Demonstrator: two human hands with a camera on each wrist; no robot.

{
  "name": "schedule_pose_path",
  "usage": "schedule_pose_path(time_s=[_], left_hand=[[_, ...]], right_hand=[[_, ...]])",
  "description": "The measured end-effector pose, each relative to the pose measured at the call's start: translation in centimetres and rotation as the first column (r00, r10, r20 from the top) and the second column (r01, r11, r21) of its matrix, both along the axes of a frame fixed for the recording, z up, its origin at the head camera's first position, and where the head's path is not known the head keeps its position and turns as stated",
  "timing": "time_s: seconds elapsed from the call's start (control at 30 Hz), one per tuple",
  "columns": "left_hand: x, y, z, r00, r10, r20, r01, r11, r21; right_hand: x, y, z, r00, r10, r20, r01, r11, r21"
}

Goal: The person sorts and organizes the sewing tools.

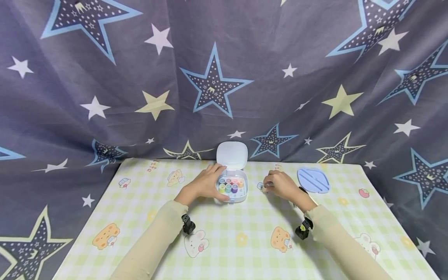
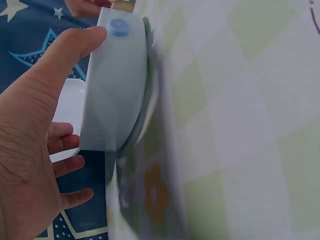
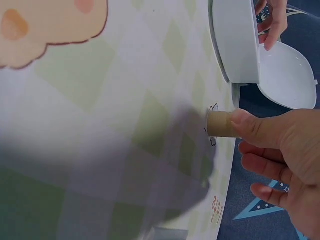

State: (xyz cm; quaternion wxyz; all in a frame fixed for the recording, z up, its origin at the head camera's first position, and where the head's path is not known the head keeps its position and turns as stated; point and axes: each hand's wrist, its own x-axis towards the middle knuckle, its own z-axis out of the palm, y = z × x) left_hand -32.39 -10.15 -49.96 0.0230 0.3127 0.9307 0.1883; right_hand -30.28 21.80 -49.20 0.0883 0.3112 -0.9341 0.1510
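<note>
A white plastic box (image 1: pixel 244 196) stands on the table with its lid (image 1: pixel 232 154) tipped up at the back. Several small coloured cylinders (image 1: pixel 235 188) stand inside, in pink, teal, yellow, orange and purple. My left hand (image 1: pixel 206 184) holds the box from its left side, thumb at the front near the blue latch (image 2: pixel 119 27) and fingers toward the hinge. To the right of the box, my right hand (image 1: pixel 281 184) pinches a small tan cylinder (image 3: pixel 221 124) between thumb and fingers. The cylinder's lower end is at the tabletop or just above it; I cannot tell which.
A light blue, rounded tray-like piece (image 1: pixel 314 180) with slanted bars lies right of my right hand. The table wears a green checked cloth (image 1: pixel 241 256) with cartoon prints. A dark star-patterned curtain (image 1: pixel 259 105) hangs behind the table's far edge.
</note>
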Motion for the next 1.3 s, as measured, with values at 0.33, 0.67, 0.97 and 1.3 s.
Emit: schedule_pose_path(time_s=[0.33, 0.67, 0.97, 1.3], left_hand=[[-0.29, 0.1, 0.38, 0.999, -0.002, 0.047, 0.0, 1.0, 0.026], [-0.36, 0.43, 0.31, 0.998, 0.014, 0.06, -0.015, 1.0, 0.012], [-0.31, 0.47, 0.24, 0.996, 0.023, 0.091, -0.025, 1.0, 0.013], [-0.2, 0.4, 0.27, 0.992, 0.031, 0.121, -0.033, 0.999, 0.016]], right_hand=[[0.04, -0.09, 0.3, 1.0, -0.001, 0.015, 0.002, 1.0, -0.018], [0.19, 0.04, 0.45, 1.0, 0.008, -0.029, -0.008, 1.0, 0.001], [0.2, 0.15, 0.44, 0.998, -0.006, -0.058, 0.01, 0.998, 0.057], [0.67, 0.16, 0.49, 0.996, -0.023, -0.089, 0.034, 0.992, 0.118]])
